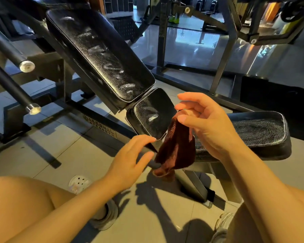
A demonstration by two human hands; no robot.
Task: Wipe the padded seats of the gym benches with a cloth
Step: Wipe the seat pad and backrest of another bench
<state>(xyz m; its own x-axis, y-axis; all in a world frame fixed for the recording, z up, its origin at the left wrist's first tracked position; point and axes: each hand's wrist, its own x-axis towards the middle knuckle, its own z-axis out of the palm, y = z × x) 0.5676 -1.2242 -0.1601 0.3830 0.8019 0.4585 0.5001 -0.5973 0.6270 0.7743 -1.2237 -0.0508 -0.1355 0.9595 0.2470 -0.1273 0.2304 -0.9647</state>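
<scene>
Glossy tiled gym floor (63, 151), steel machine frames (223, 55) far behind. The long black padded backrest (98, 55) slopes up left, streaked; the small black seat pad (152, 114) sits below it. Right hand (207, 127) pinches the dark red cloth (176, 149), dangling over the flat black bench pad (258, 134). Left hand (130, 162) reaches near, fingers loose.

Bare forearms, no sleeves, no watch or rings on either of the hands. Bare knees too. Grey mesh-looking sneakers (105, 216) with chunky soles, the second one (222, 227) only partly in shot.
</scene>
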